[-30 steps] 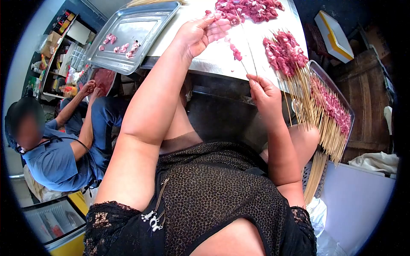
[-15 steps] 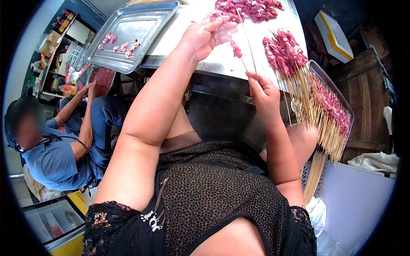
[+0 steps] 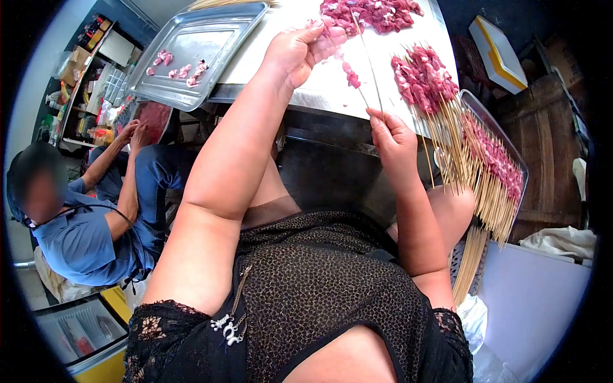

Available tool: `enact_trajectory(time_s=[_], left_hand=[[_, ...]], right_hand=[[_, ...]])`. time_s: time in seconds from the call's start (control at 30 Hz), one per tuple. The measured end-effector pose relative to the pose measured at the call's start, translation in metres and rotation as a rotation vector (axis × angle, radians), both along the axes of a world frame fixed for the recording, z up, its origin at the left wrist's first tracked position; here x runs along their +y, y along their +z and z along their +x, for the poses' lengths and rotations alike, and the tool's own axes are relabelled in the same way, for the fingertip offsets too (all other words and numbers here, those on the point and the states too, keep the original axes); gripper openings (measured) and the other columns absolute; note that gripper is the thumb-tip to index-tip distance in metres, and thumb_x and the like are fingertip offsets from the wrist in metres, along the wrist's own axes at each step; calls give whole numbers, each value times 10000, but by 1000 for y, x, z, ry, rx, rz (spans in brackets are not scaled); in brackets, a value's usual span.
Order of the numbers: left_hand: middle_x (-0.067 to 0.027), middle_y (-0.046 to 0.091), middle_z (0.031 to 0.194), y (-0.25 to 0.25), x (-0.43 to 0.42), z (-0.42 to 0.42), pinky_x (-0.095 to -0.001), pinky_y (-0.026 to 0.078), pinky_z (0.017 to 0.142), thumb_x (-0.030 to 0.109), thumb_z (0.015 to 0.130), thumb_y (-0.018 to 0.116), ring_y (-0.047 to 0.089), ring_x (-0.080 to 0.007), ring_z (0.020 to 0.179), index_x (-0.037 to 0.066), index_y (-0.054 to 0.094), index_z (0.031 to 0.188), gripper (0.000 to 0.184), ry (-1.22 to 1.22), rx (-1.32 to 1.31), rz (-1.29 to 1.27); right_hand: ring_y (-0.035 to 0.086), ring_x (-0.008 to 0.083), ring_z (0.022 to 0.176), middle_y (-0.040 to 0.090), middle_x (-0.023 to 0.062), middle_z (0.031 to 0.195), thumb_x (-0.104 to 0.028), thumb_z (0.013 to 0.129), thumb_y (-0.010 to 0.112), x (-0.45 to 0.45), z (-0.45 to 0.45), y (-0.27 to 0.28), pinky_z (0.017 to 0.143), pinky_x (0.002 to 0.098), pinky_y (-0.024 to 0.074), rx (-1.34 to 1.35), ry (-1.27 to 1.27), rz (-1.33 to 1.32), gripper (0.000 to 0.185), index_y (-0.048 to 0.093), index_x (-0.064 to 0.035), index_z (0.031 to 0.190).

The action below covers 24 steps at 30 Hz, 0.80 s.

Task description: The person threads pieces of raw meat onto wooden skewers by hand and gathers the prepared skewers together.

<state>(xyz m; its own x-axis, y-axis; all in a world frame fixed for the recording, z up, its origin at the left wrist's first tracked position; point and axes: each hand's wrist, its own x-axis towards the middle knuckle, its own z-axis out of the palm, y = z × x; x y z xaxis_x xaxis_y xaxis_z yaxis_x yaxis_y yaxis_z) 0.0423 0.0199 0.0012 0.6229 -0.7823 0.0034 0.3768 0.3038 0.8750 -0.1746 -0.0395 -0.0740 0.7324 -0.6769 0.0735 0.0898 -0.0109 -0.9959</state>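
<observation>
My right hand (image 3: 391, 135) is closed round the lower ends of two thin skewers (image 3: 370, 67) at the table's front edge. One of them carries small pieces of meat (image 3: 350, 75); the other looks bare along its length. My left hand (image 3: 300, 51) is up over the white tabletop (image 3: 325, 89), palm turned up, with thumb and fingers near each other and the fingertips blurred; whether it holds meat is not clear. Just beyond it lies a heap of raw meat pieces (image 3: 377, 16). Loaded meat skewers (image 3: 426, 80) lie to the right, their sticks over the edge.
A metal tray (image 3: 182, 89) with some meat pieces is at the left of the table. Another tray of loaded skewers (image 3: 495, 156) stands at the right, above bare sticks (image 3: 471, 265). A person in blue (image 3: 83, 239) sits at the left beside a red-filled container (image 3: 155, 118).
My left hand moved right and then back left near the heap. My right hand keeps its grip on the skewers, nearly in place. The other person's hands shifted slightly.
</observation>
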Motion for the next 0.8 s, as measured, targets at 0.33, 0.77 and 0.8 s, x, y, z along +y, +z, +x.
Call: enact_trajectory(time_s=[0.33, 0.77, 0.8], left_hand=[[-191, 614, 1032, 0, 2, -4, -290, 538, 761, 133, 928, 453, 620, -247, 954, -46, 529, 1087, 251, -104, -55, -37], [-175, 622, 1021, -3, -11, -32, -331, 536, 778, 121, 903, 501, 623, -222, 947, -30, 556, 1049, 217, -178, -41, 1], [-166, 623, 1026, -3, -12, -33, -335, 528, 792, 126, 903, 503, 618, -218, 956, -29, 554, 1059, 226, -197, -73, 25]], right_hand=[[366, 5, 512, 454, -78, 619, -107, 884, 543, 2, 1, 11, 458, 160, 288, -30, 91, 173, 224, 609, 22, 1055], [305, 21, 410, 430, -53, 574, -136, 891, 524, 2, 7, 21, 369, 168, 219, -58, 94, 413, 262, 567, 25, 1093], [306, 22, 411, 431, -52, 574, -137, 891, 525, 2, 7, 21, 369, 168, 219, -73, 93, 420, 259, 569, 23, 1091]])
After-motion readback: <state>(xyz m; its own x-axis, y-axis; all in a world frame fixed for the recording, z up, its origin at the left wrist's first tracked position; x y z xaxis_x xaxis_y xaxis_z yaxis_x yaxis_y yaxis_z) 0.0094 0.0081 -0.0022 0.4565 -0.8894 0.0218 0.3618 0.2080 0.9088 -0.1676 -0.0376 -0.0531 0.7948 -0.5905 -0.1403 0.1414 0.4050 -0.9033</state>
